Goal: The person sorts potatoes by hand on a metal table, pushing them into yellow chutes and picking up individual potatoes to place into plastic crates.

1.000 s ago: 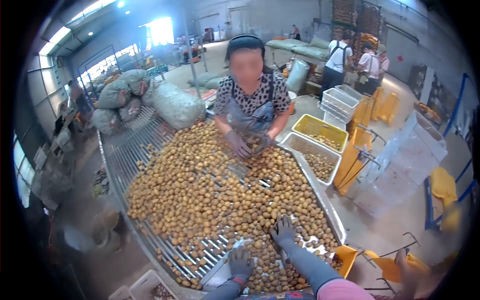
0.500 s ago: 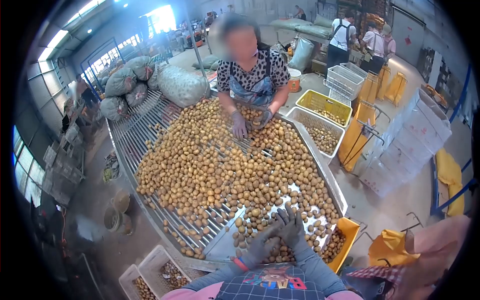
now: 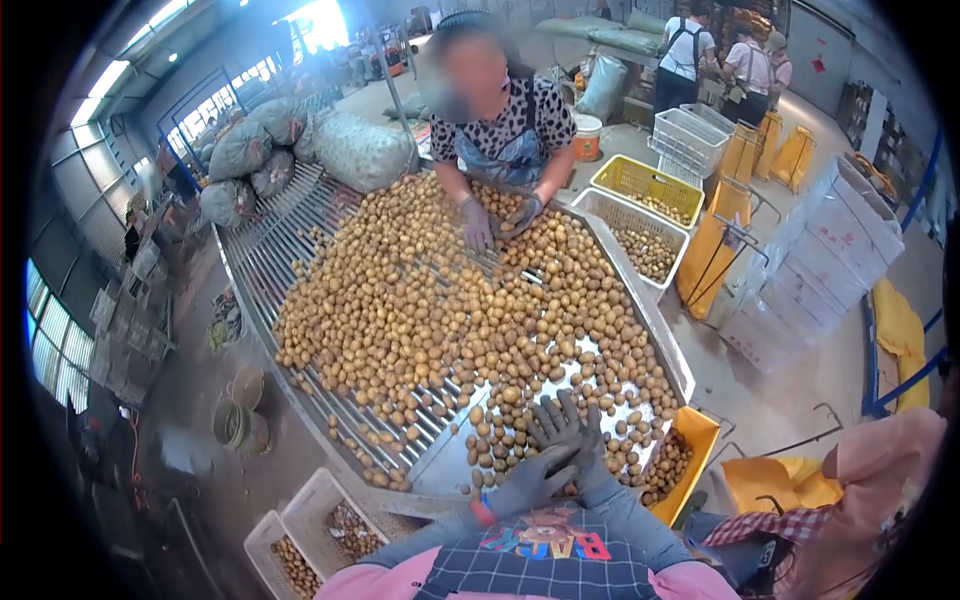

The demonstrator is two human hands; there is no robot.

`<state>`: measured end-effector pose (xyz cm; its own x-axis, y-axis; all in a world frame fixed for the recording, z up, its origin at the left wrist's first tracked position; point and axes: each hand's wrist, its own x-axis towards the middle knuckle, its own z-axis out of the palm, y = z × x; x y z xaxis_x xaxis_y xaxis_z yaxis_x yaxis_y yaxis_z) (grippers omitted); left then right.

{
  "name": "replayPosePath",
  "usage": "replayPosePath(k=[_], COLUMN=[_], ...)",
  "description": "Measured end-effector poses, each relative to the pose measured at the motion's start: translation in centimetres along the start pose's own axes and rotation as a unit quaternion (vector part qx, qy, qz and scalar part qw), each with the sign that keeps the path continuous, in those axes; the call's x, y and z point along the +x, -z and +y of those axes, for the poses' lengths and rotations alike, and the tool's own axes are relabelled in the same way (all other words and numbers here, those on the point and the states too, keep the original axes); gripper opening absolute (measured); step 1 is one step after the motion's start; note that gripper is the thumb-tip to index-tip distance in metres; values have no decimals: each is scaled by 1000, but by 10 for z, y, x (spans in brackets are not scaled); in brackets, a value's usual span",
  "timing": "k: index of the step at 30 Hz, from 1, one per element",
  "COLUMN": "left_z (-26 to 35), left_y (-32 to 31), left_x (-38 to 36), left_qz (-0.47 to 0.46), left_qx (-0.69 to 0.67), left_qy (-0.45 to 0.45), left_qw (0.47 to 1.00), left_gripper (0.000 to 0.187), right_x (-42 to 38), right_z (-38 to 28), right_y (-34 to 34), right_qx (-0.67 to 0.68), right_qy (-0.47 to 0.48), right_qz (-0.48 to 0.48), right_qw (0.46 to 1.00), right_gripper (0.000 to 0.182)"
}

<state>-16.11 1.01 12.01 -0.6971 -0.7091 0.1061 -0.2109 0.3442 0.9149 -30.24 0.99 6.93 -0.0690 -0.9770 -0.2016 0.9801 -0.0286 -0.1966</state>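
Observation:
Both my hands wear dark grey gloves and touch each other over the small round potatoes [image 3: 430, 320] at the near end of the sorting table. My left hand [image 3: 538, 476], above a red wristband [image 3: 483, 510], lies against my right hand with its fingers stretched out and partly hidden by the overlap. The fingers of my right hand [image 3: 575, 432] are spread over the potatoes. No potato shows in either hand. Across the table, a person in a spotted top [image 3: 510, 130] has gloved hands [image 3: 482, 225] among the potatoes.
Yellow [image 3: 645, 190] and white [image 3: 630, 235] crates stand right of the table, with a yellow container [image 3: 700, 432] near my right arm. White crates [image 3: 325, 505] sit at lower left. Filled sacks [image 3: 360, 150] rest at the far end. A co-worker's pink sleeve [image 3: 885, 450] is at lower right.
My hands have shifted slightly left and overlap more, with the fingers wider apart. The co-worker at lower right has moved further into view. The person opposite has raised their head slightly.

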Motion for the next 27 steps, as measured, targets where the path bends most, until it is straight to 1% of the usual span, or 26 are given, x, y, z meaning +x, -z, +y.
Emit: replayPosePath(k=[1, 2, 3, 5, 6, 7, 9, 10, 11, 13, 14, 15, 17, 18, 21, 22, 23, 25, 26, 27], left_z=[5, 14, 11, 0, 1, 0, -3, 14, 33, 57, 48, 44, 40, 41, 53, 60, 53, 51, 48, 27], left_y=[2, 3, 0, -10, -15, -15, -9, -1, 9, 27, 26, 24, 20, 20, 23, 19, 13, 7, 11, 9], left_x=[-1, -2, -4, -7, -11, -12, -12, -7, -4, -1, 4, 6, 6, 7, 12, 7, 9, 17, 14, 13], left_qz=[-90, -124, -125, -73, -47, -46, 28, 33, 37, 51, 64, 72, 90, 97, 179, 185, 190, 245, 220, 222], left_qx=[61, 26, 22, 20, -55, -56, -38, -69, -69, 5, -130, -135, -143, -143, 27, -22, -18, -29, 78, 75], left_qy=[17, 96, 91, -6, 78, 72, 2, -2, -7, -110, -124, -124, -150, -151, -205, -165, -170, -275, -211, -210], left_qw=[994, 987, 988, 997, 994, 995, 999, 997, 997, 993, 982, 980, 974, 973, 962, 969, 967, 929, 949, 949], left_gripper=[54, 52, 52, 53, 53, 53, 56, 57, 57, 60, 64, 64, 67, 67, 72, 73, 73, 73, 64, 64], right_x=[-5, -10, -12, -13, -13, -12, -7, -5, -5, -13, -4, -5, -7, -4, -5, -6, -2, 3, 3, 2], right_z=[1, -2, -2, -2, -5, -8, -8, -7, -8, -8, -6, -6, -6, -7, -13, -14, -13, -11, -13, -13], right_y=[-2, -5, -5, -1, 1, 6, 19, 22, 26, 9, 28, 26, 21, 19, 11, 9, 15, 24, 31, 26], right_qx=[7, 23, 17, 45, 17, 13, 15, 45, 40, 9, 29, 21, 51, 66, 27, 19, 16, 40, 126, 124], right_qy=[-3, 0, 4, -5, -15, -12, -36, -38, -39, -29, -25, -30, -30, -20, -23, -26, -28, -26, -61, -61], right_qz=[3, -2, -1, 11, -7, -10, -69, -76, -81, -25, -5, -4, -8, 22, 20, -2, -9, 31, 14, 17], right_qw=[1000, 1000, 1000, 999, 1000, 1000, 997, 995, 995, 999, 999, 999, 998, 997, 999, 999, 999, 998, 990, 990], right_gripper=[76, 74, 74, 72, 77, 77, 81, 80, 80, 78, 77, 77, 76, 79, 80, 79, 79, 73, 71, 71])
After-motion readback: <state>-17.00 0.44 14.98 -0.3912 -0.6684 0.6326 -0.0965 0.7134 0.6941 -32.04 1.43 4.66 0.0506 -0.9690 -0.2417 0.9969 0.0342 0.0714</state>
